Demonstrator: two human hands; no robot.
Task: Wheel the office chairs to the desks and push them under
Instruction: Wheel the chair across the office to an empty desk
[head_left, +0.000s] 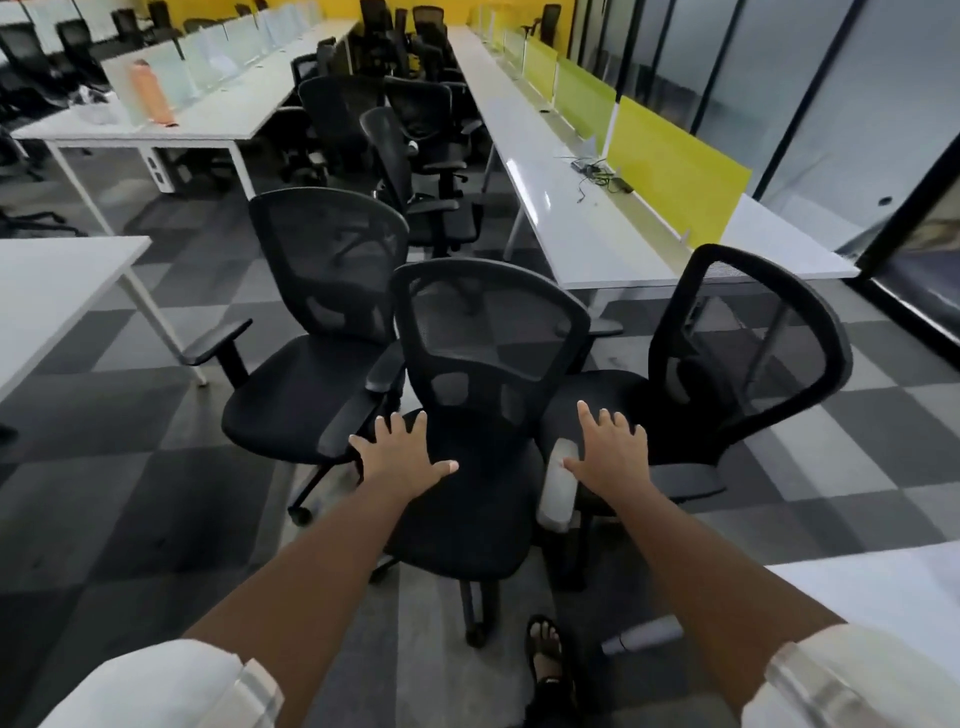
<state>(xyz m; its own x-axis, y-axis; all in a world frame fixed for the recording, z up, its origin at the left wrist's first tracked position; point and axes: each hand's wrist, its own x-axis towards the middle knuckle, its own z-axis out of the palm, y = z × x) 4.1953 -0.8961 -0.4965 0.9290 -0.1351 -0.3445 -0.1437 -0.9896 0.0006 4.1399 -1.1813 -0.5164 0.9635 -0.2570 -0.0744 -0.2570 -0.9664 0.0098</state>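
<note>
Both hands, left (402, 452) and right (610, 449), fingers spread, no grip, over middle chair (467, 509).

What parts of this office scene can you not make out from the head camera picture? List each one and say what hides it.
1. Middle chair: part of its wheeled base, hidden under its own seat.
2. Left hand and right hand: whether they touch the chair; only their backs show.
3. Right chair: seat front, behind the middle chair.
4. Far chairs: too dark and small to count.
5. Near desk: cut off by the right edge.
</note>
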